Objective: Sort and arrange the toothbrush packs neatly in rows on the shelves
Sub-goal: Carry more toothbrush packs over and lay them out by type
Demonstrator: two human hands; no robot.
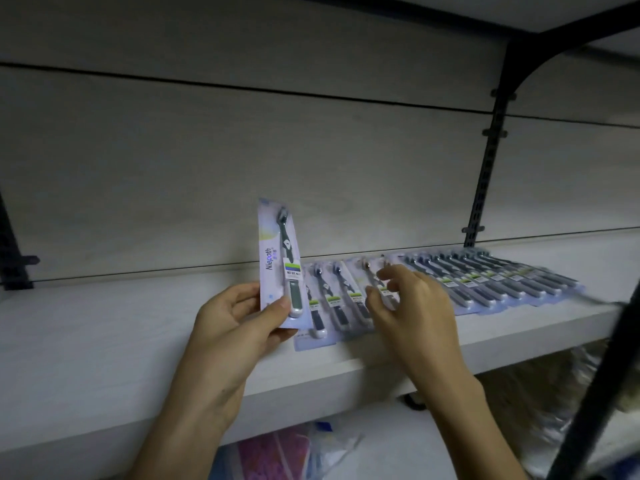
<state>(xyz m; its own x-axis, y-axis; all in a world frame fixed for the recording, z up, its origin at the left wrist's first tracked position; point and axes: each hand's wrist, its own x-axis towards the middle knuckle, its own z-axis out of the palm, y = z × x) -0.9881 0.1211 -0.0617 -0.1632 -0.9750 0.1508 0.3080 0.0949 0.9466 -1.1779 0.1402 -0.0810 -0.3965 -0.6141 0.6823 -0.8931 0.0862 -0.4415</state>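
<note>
My left hand [239, 317] holds one toothbrush pack [280, 261] upright by its lower end, thumb across the front; the pack is pale blue with a dark green brush. A row of toothbrush packs [485, 282] lies flat and overlapping on the white shelf [104, 341], running from the middle to the right. My right hand [412, 299] hovers over the left part of that row with fingers loosely curled, fingertips at or just above the packs. I cannot tell whether it pinches one. A pack with a pinkish brush [365, 268] lies under those fingers.
A black shelf upright [485, 174] and curved bracket stand at the back right. Another dark post [595, 393] crosses the right foreground. The shelf's left half is bare white board. Below the shelf lie pink and blue plastic-wrapped items [277, 452].
</note>
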